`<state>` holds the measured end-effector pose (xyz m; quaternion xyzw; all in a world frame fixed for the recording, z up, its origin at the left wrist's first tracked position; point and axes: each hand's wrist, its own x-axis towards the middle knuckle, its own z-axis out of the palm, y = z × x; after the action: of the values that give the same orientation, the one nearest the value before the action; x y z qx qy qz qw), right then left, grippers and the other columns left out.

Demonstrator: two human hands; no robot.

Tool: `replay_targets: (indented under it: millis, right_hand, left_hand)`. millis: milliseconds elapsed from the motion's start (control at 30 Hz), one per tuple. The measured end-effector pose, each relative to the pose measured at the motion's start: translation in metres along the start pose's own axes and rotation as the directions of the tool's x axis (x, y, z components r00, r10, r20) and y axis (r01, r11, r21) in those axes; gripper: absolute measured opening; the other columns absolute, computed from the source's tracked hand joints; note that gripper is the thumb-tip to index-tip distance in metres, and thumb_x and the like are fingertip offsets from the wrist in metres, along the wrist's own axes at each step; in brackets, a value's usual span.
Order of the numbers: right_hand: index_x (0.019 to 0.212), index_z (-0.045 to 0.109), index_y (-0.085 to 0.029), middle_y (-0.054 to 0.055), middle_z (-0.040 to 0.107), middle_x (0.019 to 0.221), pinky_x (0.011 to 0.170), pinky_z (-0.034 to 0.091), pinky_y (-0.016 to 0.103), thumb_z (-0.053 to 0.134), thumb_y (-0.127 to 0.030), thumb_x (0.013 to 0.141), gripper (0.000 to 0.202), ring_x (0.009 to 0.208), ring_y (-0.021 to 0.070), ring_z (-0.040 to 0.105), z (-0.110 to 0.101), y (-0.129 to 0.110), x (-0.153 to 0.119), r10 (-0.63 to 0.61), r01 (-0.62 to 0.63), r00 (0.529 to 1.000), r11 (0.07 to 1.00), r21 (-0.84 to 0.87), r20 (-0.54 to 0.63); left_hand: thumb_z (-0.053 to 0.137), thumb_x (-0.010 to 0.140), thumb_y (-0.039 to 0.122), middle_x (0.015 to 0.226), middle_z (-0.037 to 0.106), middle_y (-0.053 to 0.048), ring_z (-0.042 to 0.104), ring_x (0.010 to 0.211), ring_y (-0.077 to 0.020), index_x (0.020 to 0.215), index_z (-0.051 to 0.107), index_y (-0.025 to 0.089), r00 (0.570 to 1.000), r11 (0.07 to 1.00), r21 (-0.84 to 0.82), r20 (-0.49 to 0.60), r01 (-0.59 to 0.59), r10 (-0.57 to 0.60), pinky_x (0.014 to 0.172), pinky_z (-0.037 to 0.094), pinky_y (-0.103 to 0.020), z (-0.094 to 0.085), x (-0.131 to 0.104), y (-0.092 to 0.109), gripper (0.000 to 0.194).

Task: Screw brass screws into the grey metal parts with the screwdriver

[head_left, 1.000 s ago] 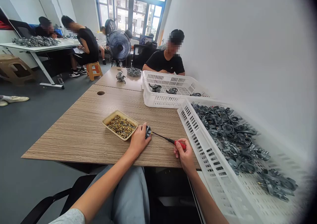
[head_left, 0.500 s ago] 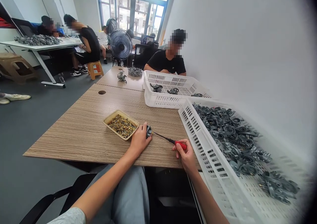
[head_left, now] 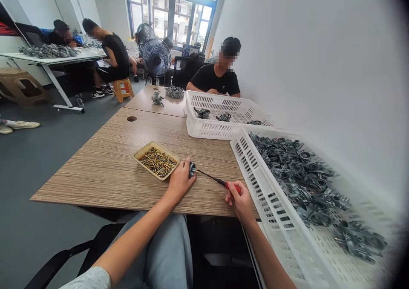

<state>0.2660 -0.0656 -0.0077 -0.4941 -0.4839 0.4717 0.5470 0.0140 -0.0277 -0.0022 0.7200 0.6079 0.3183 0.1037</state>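
**Steadying a small metal part under the screwdriver**

Pinning the small metal part [head_left: 191,169] to the wooden table [head_left: 108,165] beside the tray of brass screws [head_left: 156,161], my left hand [head_left: 179,181] clamps it. My right hand [head_left: 239,200] grips the red-handled screwdriver [head_left: 220,181], its tip at the part. Rigid, light, probably slippery: I hold its body low.

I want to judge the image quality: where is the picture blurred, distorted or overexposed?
Head view: the right edge fades into a dark, blurred vignette past the near white basket; wide-angle bending stretches that basket; the window is bright, nearly washed out; left hand, small metal part and screwdriver look sharp.
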Motion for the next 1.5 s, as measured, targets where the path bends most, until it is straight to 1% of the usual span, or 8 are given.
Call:
replay_targets:
  millis: [100, 400, 600, 833, 1067, 1233, 1367, 1500]
  right_hand:
    - [0.081, 0.053, -0.023, -0.006, 0.053, 0.050, 0.033, 0.029, 0.017, 0.075, -0.057, 0.090, 0.041, 0.038, 0.0096, 0.048, 0.0011, -0.0026, -0.0013, 0.024, -0.024, 1.000, 1.000, 0.000, 0.007]
    - [0.084, 0.052, -0.024, -0.005, 0.055, 0.057, 0.036, 0.036, 0.019, 0.070, -0.064, 0.090, 0.044, 0.044, 0.0118, 0.054, 0.0019, -0.0059, -0.0002, 0.053, -0.050, 0.998, 0.996, 0.072, -0.030]
    - [0.087, 0.056, -0.023, -0.004, 0.059, 0.062, 0.040, 0.039, 0.019, 0.073, -0.056, 0.091, 0.037, 0.050, 0.0124, 0.057, 0.0015, -0.0044, -0.0008, 0.003, -0.003, 1.000, 0.999, 0.047, -0.014]
    - [0.102, 0.061, -0.024, 0.001, 0.069, 0.078, 0.042, 0.044, 0.021, 0.080, -0.051, 0.087, 0.036, 0.058, 0.0143, 0.062, -0.0024, 0.0018, 0.0016, -0.041, 0.042, 0.999, 0.999, 0.029, -0.027]
    - [0.082, 0.056, -0.023, -0.004, 0.057, 0.056, 0.037, 0.036, 0.018, 0.074, -0.056, 0.090, 0.039, 0.045, 0.0111, 0.053, 0.0009, -0.0045, -0.0008, 0.020, -0.020, 1.000, 1.000, 0.019, -0.009]
    - [0.082, 0.055, -0.023, -0.005, 0.056, 0.054, 0.035, 0.035, 0.018, 0.074, -0.061, 0.088, 0.043, 0.042, 0.0110, 0.053, 0.0025, -0.0077, -0.0017, 0.043, -0.042, 0.999, 0.999, 0.010, -0.025]
    - [0.086, 0.058, -0.023, -0.004, 0.060, 0.059, 0.038, 0.040, 0.019, 0.076, -0.059, 0.088, 0.040, 0.047, 0.0119, 0.057, 0.0020, -0.0055, -0.0005, 0.008, -0.008, 1.000, 1.000, 0.018, -0.028]
    - [0.094, 0.061, -0.024, 0.000, 0.066, 0.070, 0.041, 0.043, 0.020, 0.079, -0.055, 0.085, 0.037, 0.061, 0.0162, 0.065, 0.0003, -0.0014, 0.0008, -0.039, 0.040, 0.999, 0.999, 0.019, -0.034]
  left_hand:
    - [0.062, 0.092, 0.026, 0.122, 0.063, -0.012, 0.063, 0.115, -0.0291, 0.149, 0.038, 0.018, 1.000, 1.000, 0.004, 0.007, 0.003, -0.003, 0.099, 0.052, -0.041, -0.0003, 0.0002, 0.0007, 0.063]
    - [0.062, 0.093, 0.027, 0.124, 0.062, -0.013, 0.062, 0.119, -0.0293, 0.149, 0.037, 0.018, 1.000, 1.000, 0.017, 0.010, -0.010, 0.010, 0.101, 0.052, -0.041, -0.0003, 0.0003, 0.0010, 0.063]
    - [0.062, 0.092, 0.027, 0.123, 0.062, -0.012, 0.063, 0.116, -0.0289, 0.150, 0.037, 0.019, 1.000, 1.000, 0.020, 0.004, -0.008, 0.008, 0.099, 0.052, -0.040, 0.0010, 0.0000, 0.0001, 0.063]
    - [0.062, 0.092, 0.027, 0.123, 0.062, -0.012, 0.063, 0.116, -0.0284, 0.150, 0.037, 0.020, 1.000, 1.000, 0.008, 0.007, -0.004, 0.003, 0.100, 0.051, -0.040, 0.0017, 0.0001, -0.0008, 0.063]
    - [0.062, 0.092, 0.027, 0.123, 0.062, -0.013, 0.063, 0.115, -0.0293, 0.149, 0.038, 0.017, 1.000, 1.000, 0.014, 0.006, 0.002, -0.002, 0.099, 0.052, -0.041, 0.0015, -0.0001, -0.0002, 0.063]
    - [0.062, 0.092, 0.028, 0.122, 0.063, -0.011, 0.064, 0.115, -0.0287, 0.150, 0.036, 0.020, 1.000, 0.999, 0.044, 0.002, -0.007, 0.007, 0.099, 0.052, -0.040, 0.0016, -0.0001, -0.0004, 0.064]
    - [0.063, 0.092, 0.028, 0.122, 0.062, -0.011, 0.064, 0.114, -0.0282, 0.150, 0.036, 0.021, 1.000, 0.999, 0.045, -0.005, -0.017, 0.017, 0.097, 0.053, -0.039, 0.0018, 0.0001, -0.0007, 0.065]
    - [0.062, 0.093, 0.029, 0.121, 0.063, -0.012, 0.064, 0.113, -0.0289, 0.150, 0.036, 0.019, 1.000, 0.999, 0.036, -0.004, -0.005, 0.005, 0.098, 0.052, -0.040, 0.0020, -0.0001, -0.0005, 0.063]
